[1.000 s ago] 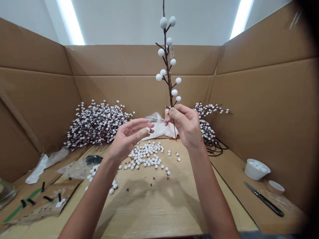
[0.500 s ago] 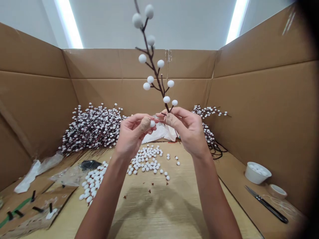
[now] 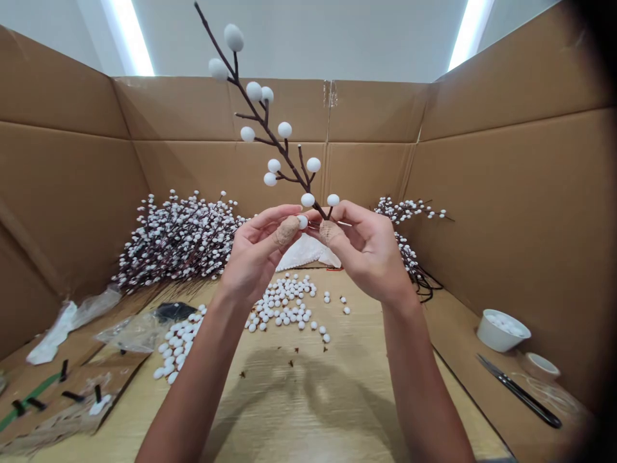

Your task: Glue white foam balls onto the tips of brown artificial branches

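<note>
My right hand [image 3: 369, 247] pinches the lower end of a brown artificial berry branch [image 3: 277, 143], which leans up to the left with white berries on most of its twigs. A few twig tips are bare. Between thumb and fingers of my left hand [image 3: 263, 247] is a single white berry [image 3: 302, 222], held against a short side twig near the right fingertips. Whether the twig has entered the berry I cannot tell. Both thumbs are wrapped in tan tape. Loose white berries [image 3: 284, 299] lie on the table [image 3: 289, 411] below my hands.
Piles of finished berry branches [image 3: 178, 241] stand at the back left and back right [image 3: 409, 209]. On the right are a white cup [image 3: 501, 331] of berries, a tape roll [image 3: 540, 366] and black-handled snips [image 3: 520, 392]. Plastic bags [image 3: 137, 331] lie left. Cardboard walls [image 3: 520, 212] surround the table.
The branch has tilted further left, its top swinging toward the left. My left hand has brought the berry right and up to the twig by my right fingers.
</note>
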A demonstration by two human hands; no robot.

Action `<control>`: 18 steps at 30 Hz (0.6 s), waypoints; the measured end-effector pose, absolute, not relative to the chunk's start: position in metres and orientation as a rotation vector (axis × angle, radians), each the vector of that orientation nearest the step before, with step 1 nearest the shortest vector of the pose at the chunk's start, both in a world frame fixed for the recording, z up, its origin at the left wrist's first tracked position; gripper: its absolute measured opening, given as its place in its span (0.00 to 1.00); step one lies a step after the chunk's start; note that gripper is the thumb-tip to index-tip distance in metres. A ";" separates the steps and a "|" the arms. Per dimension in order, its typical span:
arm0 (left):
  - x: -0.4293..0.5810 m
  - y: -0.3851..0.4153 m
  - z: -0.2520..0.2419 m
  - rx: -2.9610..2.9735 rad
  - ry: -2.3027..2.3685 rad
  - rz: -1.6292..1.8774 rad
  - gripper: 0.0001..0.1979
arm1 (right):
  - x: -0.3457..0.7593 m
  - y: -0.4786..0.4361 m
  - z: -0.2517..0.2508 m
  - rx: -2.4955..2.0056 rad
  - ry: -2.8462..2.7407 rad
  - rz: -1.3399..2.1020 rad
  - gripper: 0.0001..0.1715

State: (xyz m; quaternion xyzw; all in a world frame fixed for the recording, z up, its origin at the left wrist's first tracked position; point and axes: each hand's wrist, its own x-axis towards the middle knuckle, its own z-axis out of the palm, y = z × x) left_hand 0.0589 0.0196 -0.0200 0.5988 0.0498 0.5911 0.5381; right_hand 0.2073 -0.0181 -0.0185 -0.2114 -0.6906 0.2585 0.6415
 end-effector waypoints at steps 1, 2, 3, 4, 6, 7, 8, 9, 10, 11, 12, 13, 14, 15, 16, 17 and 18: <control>0.059 0.020 -0.020 1.429 0.122 1.411 0.06 | 0.207 -0.018 -0.019 -0.490 -1.578 0.568 0.11; 0.059 0.020 -0.020 1.434 0.124 1.415 0.05 | 0.206 -0.017 -0.019 -0.495 -1.582 0.552 0.11; 0.060 0.020 -0.020 1.440 0.126 1.419 0.05 | 0.206 -0.017 -0.019 -0.498 -1.584 0.542 0.11; 0.060 0.020 -0.020 1.446 0.128 1.422 0.04 | 0.206 -0.017 -0.019 -0.499 -1.583 0.537 0.11; 0.060 0.020 -0.020 1.457 0.131 1.430 0.04 | 0.206 -0.017 -0.019 -0.499 -1.583 0.535 0.11; 0.060 0.020 -0.020 1.463 0.133 1.432 0.04 | 0.206 -0.017 -0.019 -0.499 -1.584 0.533 0.11; 0.061 0.020 -0.020 1.469 0.134 1.433 0.04 | 0.206 -0.017 -0.019 -0.501 -1.584 0.530 0.11; 0.061 0.020 -0.020 1.474 0.133 1.434 0.04 | 0.206 -0.017 -0.019 -0.502 -1.585 0.526 0.11; 0.061 0.020 -0.020 1.478 0.133 1.436 0.04 | 0.206 -0.016 -0.019 -0.506 -1.585 0.521 0.11; 0.062 0.020 -0.020 1.480 0.133 1.442 0.04 | 0.206 -0.016 -0.019 -0.509 -1.584 0.517 0.11; 0.062 0.020 -0.020 1.480 0.135 1.448 0.05 | 0.206 -0.016 -0.019 -0.512 -1.583 0.513 0.11; 0.062 0.020 -0.020 1.481 0.139 1.455 0.05 | 0.206 -0.016 -0.019 -0.517 -1.582 0.509 0.11; 0.063 0.020 -0.020 1.483 0.146 1.466 0.05 | 0.205 -0.016 -0.018 -0.521 -1.582 0.504 0.11; 0.063 0.020 -0.020 1.488 0.156 1.476 0.05 | 0.205 -0.016 -0.018 -0.526 -1.582 0.499 0.11; 0.063 0.020 -0.020 1.496 0.169 1.488 0.05 | 0.205 -0.016 -0.018 -0.530 -1.583 0.493 0.11; 0.063 0.019 -0.019 1.507 0.182 1.500 0.05 | 0.205 -0.016 -0.018 -0.532 -1.587 0.488 0.11; 0.063 0.018 -0.019 1.520 0.194 1.511 0.05 | 0.205 -0.017 -0.018 -0.534 -1.591 0.484 0.11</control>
